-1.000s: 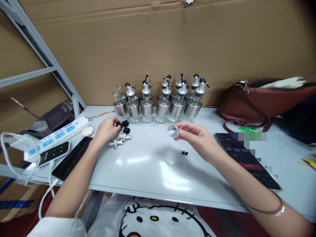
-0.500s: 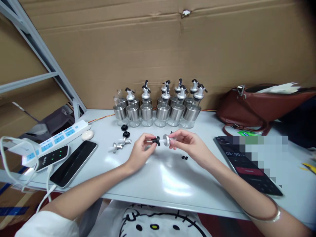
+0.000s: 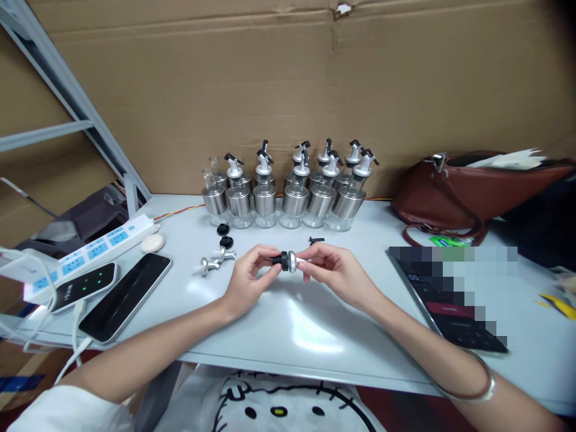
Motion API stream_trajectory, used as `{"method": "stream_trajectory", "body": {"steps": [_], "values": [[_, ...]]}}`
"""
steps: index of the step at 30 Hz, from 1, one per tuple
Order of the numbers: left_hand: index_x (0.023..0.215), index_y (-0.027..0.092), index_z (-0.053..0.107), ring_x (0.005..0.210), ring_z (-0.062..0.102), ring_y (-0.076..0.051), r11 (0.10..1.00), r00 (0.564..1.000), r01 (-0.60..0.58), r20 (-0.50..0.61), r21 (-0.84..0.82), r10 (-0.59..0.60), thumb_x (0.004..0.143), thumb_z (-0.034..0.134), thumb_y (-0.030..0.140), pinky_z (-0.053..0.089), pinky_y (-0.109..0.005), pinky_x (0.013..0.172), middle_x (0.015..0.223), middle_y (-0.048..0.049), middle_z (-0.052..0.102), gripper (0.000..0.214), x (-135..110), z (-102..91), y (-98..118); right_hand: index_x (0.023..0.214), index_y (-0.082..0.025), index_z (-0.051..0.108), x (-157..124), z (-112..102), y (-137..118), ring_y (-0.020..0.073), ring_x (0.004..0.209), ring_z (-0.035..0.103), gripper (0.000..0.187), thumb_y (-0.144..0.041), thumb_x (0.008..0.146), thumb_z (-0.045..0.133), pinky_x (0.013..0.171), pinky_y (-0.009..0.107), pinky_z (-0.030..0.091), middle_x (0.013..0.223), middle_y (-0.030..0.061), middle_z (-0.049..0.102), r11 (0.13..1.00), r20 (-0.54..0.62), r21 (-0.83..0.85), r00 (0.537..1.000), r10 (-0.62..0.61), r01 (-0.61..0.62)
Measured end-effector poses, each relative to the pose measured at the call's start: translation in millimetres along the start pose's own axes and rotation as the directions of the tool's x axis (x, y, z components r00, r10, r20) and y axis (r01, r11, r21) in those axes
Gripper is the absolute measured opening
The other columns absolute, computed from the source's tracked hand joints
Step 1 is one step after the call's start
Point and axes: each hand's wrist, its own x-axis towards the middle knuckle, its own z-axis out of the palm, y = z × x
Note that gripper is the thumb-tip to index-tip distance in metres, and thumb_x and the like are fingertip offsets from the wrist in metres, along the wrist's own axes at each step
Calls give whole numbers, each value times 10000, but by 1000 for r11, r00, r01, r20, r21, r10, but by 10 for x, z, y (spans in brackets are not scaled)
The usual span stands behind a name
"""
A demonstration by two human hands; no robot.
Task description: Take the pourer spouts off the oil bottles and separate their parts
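Black stopper (image 3: 281,261) now against spout (image 3: 293,261), between hands (image 3: 246,277)

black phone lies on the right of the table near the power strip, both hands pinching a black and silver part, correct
No: the head view shows the black phone on the left of the table, near the power strip. Left hand and right hand pinch the black and silver part.

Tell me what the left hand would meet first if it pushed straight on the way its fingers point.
The silver cap pinched by the right hand: the left hand points rightward, and the black ring it holds looks pressed against that cap, though depth is hard to judge.
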Motion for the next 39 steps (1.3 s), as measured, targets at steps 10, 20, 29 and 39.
{"method": "stream_trajectory", "body": {"steps": [10,20,29,39], "values": [[807,155,647,799,625,-143,998,998,-58,-31,8,58,774,683,235,540,-268,721,841,-56,633,94,-29,-13,63,789,-152,655,-51,71,36,121,560,607,210,-356,745,681,564,250,453,659,18,667,997,13,47,998,-60,60],[810,160,658,774,617,-127,992,995,-99,13,76,98,766,688,198,528,-241,698,824,-44,634,65,10,-36,103,829,-166,646,-43,96,65,134,597,606,186,-347,790,635,562,256,454,674,17,653,996,36,17,996,-83,82],[963,172,664,857,632,-130,996,983,75,170,-38,-68,851,562,193,540,-276,799,968,-58,597,153,42,-69,135,817,-183,667,-5,53,121,113,554,452,191,-344,840,566,523,244,380,592,-21,476,942,-206,-283,948,-244,181],[885,160,654,829,635,-128,988,985,147,95,-49,-142,788,644,200,521,-264,793,935,-41,612,106,39,-43,79,1059,-210,600,-38,115,131,144,847,581,268,-229,792,585,721,293,563,949,45,521,937,-28,-239,962,-270,256]]}}
